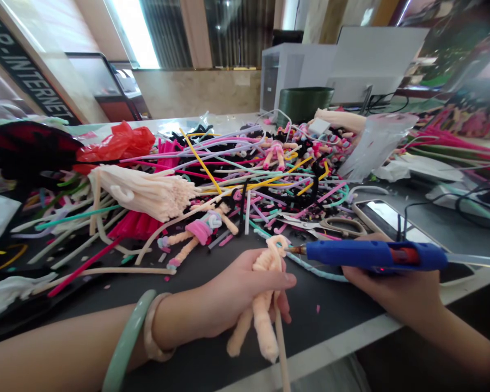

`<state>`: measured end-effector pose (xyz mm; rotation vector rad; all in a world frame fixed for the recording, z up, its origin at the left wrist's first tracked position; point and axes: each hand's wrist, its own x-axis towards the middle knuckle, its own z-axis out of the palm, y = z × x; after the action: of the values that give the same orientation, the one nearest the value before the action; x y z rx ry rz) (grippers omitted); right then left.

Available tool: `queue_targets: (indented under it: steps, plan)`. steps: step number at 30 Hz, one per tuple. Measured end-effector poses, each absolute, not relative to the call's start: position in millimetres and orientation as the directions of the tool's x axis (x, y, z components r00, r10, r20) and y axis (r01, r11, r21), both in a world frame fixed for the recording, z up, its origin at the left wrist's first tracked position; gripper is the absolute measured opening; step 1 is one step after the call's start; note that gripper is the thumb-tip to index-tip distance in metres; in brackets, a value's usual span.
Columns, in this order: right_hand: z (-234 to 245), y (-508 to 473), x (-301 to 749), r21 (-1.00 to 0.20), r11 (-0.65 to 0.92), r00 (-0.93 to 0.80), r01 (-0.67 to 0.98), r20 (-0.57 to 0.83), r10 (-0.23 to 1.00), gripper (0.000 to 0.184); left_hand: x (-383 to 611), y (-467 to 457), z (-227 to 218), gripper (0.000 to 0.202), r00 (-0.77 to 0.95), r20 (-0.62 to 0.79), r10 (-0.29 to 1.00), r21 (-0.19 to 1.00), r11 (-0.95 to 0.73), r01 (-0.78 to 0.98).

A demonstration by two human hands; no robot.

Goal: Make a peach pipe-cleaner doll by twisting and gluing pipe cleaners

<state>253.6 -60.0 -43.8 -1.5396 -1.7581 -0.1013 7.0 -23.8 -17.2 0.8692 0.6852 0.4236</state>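
My left hand is closed around a peach pipe-cleaner doll body, whose two wrapped legs hang below my fingers. A loose peach stem trails down beside the legs, and a small loop stands up at the top. In my right hand is a blue hot glue gun, held level, with a clear glue stick at its back end. The nozzle tip points left and is right at the loop; whether it touches cannot be told. A similar doll body with a pink and lilac wrap lies beyond my left hand.
Scissors and a phone lie near the glue gun. A bundle of cream pipe cleaners rests at the left. Loose coloured stems cover the table's middle. Behind stand a dark green container and a monitor.
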Motion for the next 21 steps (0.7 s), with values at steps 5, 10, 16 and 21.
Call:
queue_targets:
  steps: [5,10,16,21]
  plan:
    - [-45,-59,260,-0.305,0.302,-0.041,0.903,0.639,0.768,0.016,7,-24,-17,0.015,0.700,-0.380,0.605,0.804,0.590,-0.073]
    - [-47,-58,264,-0.255,0.324,-0.089,0.911,0.645,0.759,0.018,7,-23,-18,0.015,0.706,-0.374,0.602,0.802,0.592,-0.080]
    - [-50,-58,266,-0.185,0.324,-0.106,0.928,0.703,0.703,0.023,7,-24,-17,0.015,0.707,-0.379,0.597,0.800,0.595,-0.073]
    - [-49,-58,266,-0.147,0.340,-0.141,0.929,0.709,0.691,0.022,7,-23,-17,0.016,0.714,-0.375,0.592,0.802,0.593,-0.070]
